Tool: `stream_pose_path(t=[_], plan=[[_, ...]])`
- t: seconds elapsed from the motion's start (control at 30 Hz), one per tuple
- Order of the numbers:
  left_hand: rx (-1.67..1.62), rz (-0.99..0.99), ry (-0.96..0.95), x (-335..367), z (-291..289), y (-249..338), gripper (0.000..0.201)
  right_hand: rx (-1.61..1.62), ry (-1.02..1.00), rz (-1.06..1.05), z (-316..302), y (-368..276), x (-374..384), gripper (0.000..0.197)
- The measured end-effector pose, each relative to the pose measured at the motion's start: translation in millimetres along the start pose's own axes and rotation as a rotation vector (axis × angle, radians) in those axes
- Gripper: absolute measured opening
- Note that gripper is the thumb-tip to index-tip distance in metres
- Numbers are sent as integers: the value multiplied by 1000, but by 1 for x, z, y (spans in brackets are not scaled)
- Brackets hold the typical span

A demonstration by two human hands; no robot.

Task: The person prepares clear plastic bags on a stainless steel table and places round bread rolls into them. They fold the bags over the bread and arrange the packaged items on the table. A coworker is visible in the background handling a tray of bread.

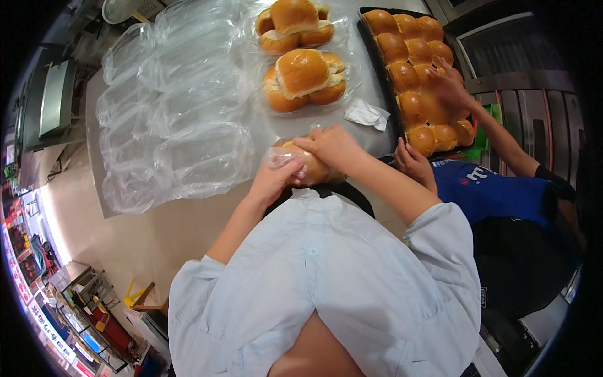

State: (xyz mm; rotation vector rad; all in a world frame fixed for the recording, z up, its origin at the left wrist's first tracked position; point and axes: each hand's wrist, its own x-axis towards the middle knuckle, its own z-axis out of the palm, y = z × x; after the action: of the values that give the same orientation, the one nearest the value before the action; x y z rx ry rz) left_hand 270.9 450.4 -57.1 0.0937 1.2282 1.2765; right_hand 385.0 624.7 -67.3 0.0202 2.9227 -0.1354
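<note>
At the near edge of the table, bread rolls [318, 172] with browned tops sit in a clear plastic bag [281, 154]. My left hand [280, 176] is closed, pinching the plastic on the bag's left side. Laid over the top and right of the rolls, my right hand [333, 147] has its fingers bent against the bag and grips it. Part of the bag is hidden behind my hands. Just beyond lie two stacks of rolls on clear plastic, a nearer stack [304, 73] and a farther stack [294, 17].
Several clear plastic bags [201, 154] cover the table's left side. A crumpled white paper [367, 115] lies beside a black tray [391, 119] full of rolls. At the right, a co-worker in a blue top [487, 193] has one hand [447, 89] over the tray, another [414, 164] by its near edge.
</note>
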Motion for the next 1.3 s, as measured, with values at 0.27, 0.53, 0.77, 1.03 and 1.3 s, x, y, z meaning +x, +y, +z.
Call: stream_pose_path(t=[0.27, 0.53, 0.77, 1.03, 1.3], plan=[[1188, 822, 115, 35, 20, 0, 14, 314, 579, 491, 22, -1, -23, 79], [1420, 860, 81, 43, 21, -18, 35, 849, 915, 397, -33, -51, -19, 61], [1345, 685, 20, 37, 24, -2, 28, 529, 965, -97, -56, -61, -16, 44], [1220, 939, 18, 45, 14, -13, 19, 999, 409, 614, -14, 7, -27, 40], [998, 928, 226, 55, 18, -25, 23, 1258, 677, 532, -47, -32, -37, 15]])
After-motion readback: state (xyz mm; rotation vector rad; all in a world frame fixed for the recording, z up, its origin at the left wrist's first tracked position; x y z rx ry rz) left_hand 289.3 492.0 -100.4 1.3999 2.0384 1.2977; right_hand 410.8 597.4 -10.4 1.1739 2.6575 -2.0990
